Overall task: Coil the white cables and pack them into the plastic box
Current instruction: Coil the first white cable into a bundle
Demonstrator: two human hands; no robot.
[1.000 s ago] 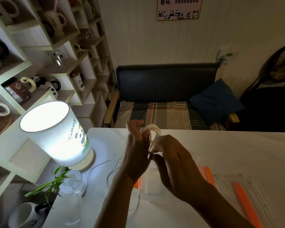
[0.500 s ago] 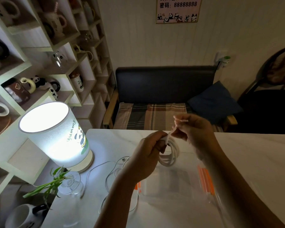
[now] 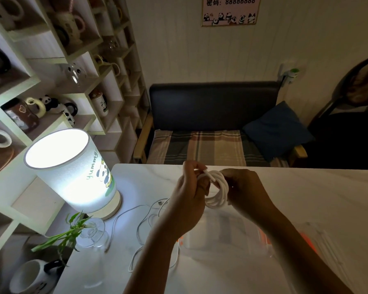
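Coil (image 3: 216, 190): smooth white round cable, several loops, held in the air above the table (image 3: 306, 198), over the box (image 3: 221, 234).

Left hand (image 3: 189, 196): at the coil's 9 o'clock; your fingers curl round the loops and pinch the cable end at the coil's 11 o'clock.

Right hand (image 3: 245, 188): at the coil's 3 o'clock, fingers curled on the loops. Half a second ago you held it raised, drawing the cable end up and away; now it is back down against the coil, and the end lies across the top.

Box: clear plastic, rectangular, orange clips, at the coil's 6 o'clock on the table.

Loose cables (image 3: 149, 225): thin, white, lying uncoiled on the table at the box's 9 o'clock.

Table: pale, marble-veined, smooth.

Lamp (image 3: 72, 168): lit cylindrical shade with a panda print, at the coil's 9 o'clock.

Vase (image 3: 91, 232): clear glass with green leaves, at the lamp's 6 o'clock.
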